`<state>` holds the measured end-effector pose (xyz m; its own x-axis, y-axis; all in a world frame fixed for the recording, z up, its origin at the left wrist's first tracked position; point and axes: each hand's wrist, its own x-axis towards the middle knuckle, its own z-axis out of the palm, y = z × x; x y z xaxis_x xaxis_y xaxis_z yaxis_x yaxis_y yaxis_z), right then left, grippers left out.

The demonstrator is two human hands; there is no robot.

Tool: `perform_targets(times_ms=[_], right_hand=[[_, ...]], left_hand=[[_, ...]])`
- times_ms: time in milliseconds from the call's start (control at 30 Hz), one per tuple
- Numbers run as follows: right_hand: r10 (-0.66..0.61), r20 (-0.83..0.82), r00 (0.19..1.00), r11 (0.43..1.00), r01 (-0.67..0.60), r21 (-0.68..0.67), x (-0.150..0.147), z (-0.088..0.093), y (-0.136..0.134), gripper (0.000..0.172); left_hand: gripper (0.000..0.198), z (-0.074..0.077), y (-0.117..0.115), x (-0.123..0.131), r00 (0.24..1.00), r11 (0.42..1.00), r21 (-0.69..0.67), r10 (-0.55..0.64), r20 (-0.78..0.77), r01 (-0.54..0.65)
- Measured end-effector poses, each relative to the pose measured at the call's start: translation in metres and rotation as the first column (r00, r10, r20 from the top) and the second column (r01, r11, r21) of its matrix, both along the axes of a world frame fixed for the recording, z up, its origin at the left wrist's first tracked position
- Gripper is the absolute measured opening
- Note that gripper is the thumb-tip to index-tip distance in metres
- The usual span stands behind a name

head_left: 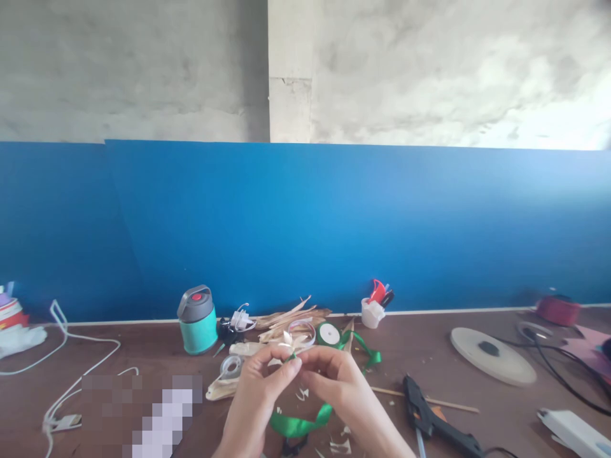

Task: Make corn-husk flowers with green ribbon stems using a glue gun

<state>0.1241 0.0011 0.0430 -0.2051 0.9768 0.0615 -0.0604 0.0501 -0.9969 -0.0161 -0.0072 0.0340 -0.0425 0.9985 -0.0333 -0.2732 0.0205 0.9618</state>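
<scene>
My left hand (260,381) pinches a small pale flower-like piece (287,340), its pointed tips sticking up above the fingers; it looks like dried husk. Green shows at its base between the fingertips. My right hand (337,378) is closed in a pinch against the left thumb, at the green ribbon (298,425), whose loose length loops below both hands. What exactly the right fingertips grip is partly hidden. Behind the hands stands a spool of green ribbon (329,334), with a tail trailing right. Strips of dried husk (286,321) lie in a heap beyond.
Left of the husk are a clear tape roll (231,366) and a teal flask (198,327). To the right lie a black glue gun (424,413), a thin wooden stick (453,404) and a round pale lid (501,362). A white cup (372,313) holds tools near the blue partition (305,235).
</scene>
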Motion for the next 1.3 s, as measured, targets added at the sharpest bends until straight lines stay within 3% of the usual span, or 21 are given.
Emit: perform_targets(times_ms=[167,367,567,700,833,1033,1133,1233,1300], right_hand=[[-0.043,-0.026,0.999,0.998,0.044,0.052,-0.003,-0.003,0.001,0.030],[-0.304,0.166,0.938,0.912,0.236,0.336,-0.010,-0.001,-0.007,0.009],[-0.425,0.256,0.868,0.840,0.273,0.469,-0.010,-0.005,-0.009,0.014],[-0.479,0.284,0.831,0.798,0.277,0.536,-0.011,-0.009,-0.009,0.013],[-0.505,0.316,0.803,0.771,0.255,0.584,-0.013,-0.009,-0.010,0.015],[-0.516,0.338,0.787,0.770,0.253,0.586,-0.013,-0.010,-0.010,0.015],[-0.517,0.334,0.788,0.761,0.244,0.601,-0.012,-0.011,-0.010,0.016],[-0.530,0.366,0.765,0.747,0.216,0.629,-0.012,-0.011,-0.010,0.016],[-0.545,0.384,0.746,0.733,0.201,0.650,-0.012,-0.013,-0.009,0.016]], left_hand=[[0.021,-0.007,0.001,0.003,1.000,1.000,-0.004,0.008,0.007,-0.008],[0.021,-0.006,0.002,0.008,0.973,0.998,0.032,-0.056,0.222,0.050],[0.020,0.001,-0.006,0.018,0.975,0.999,0.042,-0.015,0.220,0.006],[0.020,-0.005,-0.006,0.024,0.960,0.996,0.074,0.034,0.278,-0.056],[0.030,-0.011,-0.002,0.026,0.935,0.995,-0.025,0.100,0.340,-0.097],[0.026,-0.010,-0.001,0.023,0.967,0.988,0.016,0.145,0.211,-0.152],[0.022,-0.007,0.001,0.018,0.981,0.975,0.115,0.186,0.064,-0.192],[0.017,-0.006,0.004,0.014,0.977,0.964,0.193,0.201,-0.071,-0.185],[0.017,-0.007,0.004,0.014,0.980,0.970,0.175,0.186,-0.071,-0.171]])
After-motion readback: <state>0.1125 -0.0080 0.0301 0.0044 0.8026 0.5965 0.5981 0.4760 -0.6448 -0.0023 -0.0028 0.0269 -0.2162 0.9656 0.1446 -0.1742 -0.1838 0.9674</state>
